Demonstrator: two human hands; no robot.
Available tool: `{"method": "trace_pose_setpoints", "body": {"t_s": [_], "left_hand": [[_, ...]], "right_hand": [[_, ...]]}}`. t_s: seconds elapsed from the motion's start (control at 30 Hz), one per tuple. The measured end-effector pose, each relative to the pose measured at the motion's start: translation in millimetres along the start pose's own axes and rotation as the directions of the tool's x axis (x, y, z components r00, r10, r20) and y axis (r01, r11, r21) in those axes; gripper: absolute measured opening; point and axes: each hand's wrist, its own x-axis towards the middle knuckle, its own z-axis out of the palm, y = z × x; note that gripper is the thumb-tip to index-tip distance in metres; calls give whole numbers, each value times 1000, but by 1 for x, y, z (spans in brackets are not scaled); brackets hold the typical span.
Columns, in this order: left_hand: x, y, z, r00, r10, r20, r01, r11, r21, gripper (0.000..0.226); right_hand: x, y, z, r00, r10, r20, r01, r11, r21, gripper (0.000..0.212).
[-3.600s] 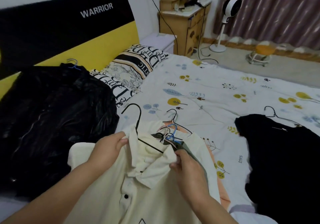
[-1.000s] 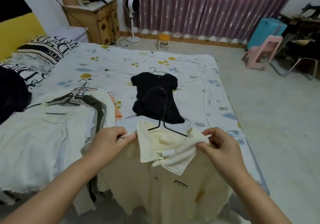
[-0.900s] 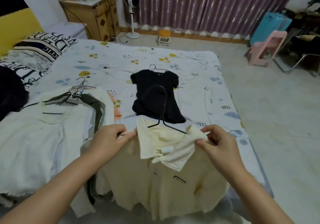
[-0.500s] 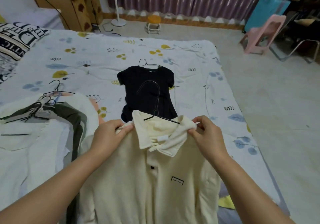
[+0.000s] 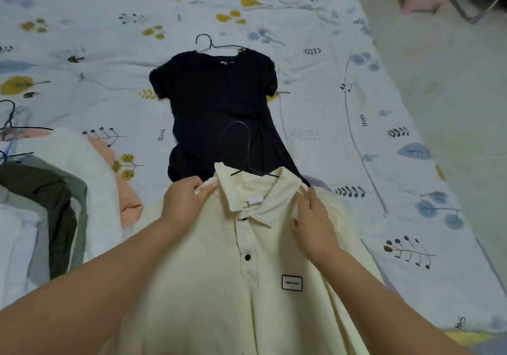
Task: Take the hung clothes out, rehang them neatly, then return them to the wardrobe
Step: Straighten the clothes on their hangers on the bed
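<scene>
a cream polo shirt (image 5: 219,286) lies face up at the near edge of the bed (image 5: 343,52), collar pointing away from the person, its black hanger (image 5: 241,148) threaded through the neck so the hook rests on the black t-shirt (image 5: 216,99) just beyond. the left hand (image 5: 183,201) sits on the shirt's left shoulder and pinches a fold of cream fabric beside the collar between thumb and fingers. the right hand (image 5: 312,223) lies flat on the opposite shoulder — fingers straight, tips near the collar's right edge, gripping nothing. the black t-shirt is spread on the floral sheet on its own wire hanger (image 5: 216,45), its hem touching the cream collar. off to the left, beside the left forearm, a pile of clothes (image 5: 60,190) — white, grey, olive, peach — overlaps on further hangers.
</scene>
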Motion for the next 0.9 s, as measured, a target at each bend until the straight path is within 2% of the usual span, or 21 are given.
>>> {"method": "trace_pose_setpoints", "body": {"t_s": [0.17,0.23,0.3,0.37,0.43,0.5,0.63,0.77,0.9], "left_hand": [[23,-29,35,992,-70,109,63,996,70,37],[19,-35,43,991,-84,108,65,984,169,26],[5,-41,50,999,-18,28,9,953,302,26],[-16,-46,55,995,95,29,-99,922,375,35],[-35,-54,59,975,98,200,-185,856,483,47],[-47,-65,60,928,-11,372,-213,803,556,58],[-50,-59,47,862,-116,493,-210,803,557,62],[-45,-32,25,787,-245,566,-155,810,566,47],[-53,-6,-11,788,-243,566,-79,871,485,38]], "right_hand": [[28,12,40,993,37,115,-34,999,-26,55],[34,15,51,988,52,149,-41,996,-78,55],[36,17,60,984,72,166,-48,989,-142,54],[36,17,65,981,90,171,-62,986,-158,54],[36,16,66,978,97,186,-65,983,-170,55],[35,14,64,969,106,222,-63,979,-194,56],[30,4,49,936,156,316,-81,967,-240,43],[21,-12,31,896,187,403,-83,962,-261,30],[-3,-37,7,923,96,372,-5,971,-238,31]]}}
